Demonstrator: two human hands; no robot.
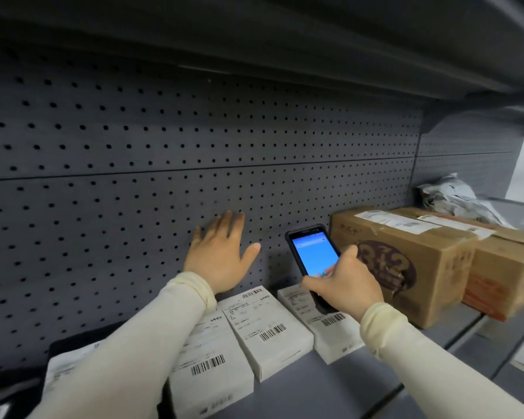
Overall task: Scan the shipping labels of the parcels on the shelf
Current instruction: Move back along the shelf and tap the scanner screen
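We are mid-round on the grey shelf (339,385), with the right hand (344,284) curled round the lower end of a handheld scanner (312,257), its blue screen lit and tipped toward us, held over the right-most of three white boxes. The left hand (221,255) is spread flat, fingers straight, against the pegboard back panel (133,176) just behind the boxes, gripping nothing. The three white parcels stand side by side at the near middle of the shelf: the left white box (208,367), the middle white box (270,325) and the right white box (330,328), each with a shipping label and barcode facing up. To their right, two brown cartons follow, the near carton (406,267) and the far carton (502,267), both labelled on top, and a crumpled grey mailer bag (457,201) beyond them. We judge the scan is on the right white box; nothing shows which labels are already done, so the cartons and the bag may remain. The scanner hides part of that box's label, the left sleeve (127,352) covers a pale parcel (70,370) at the near left, the screen text is too small to read, and the far carton is cut off at the frame edge.
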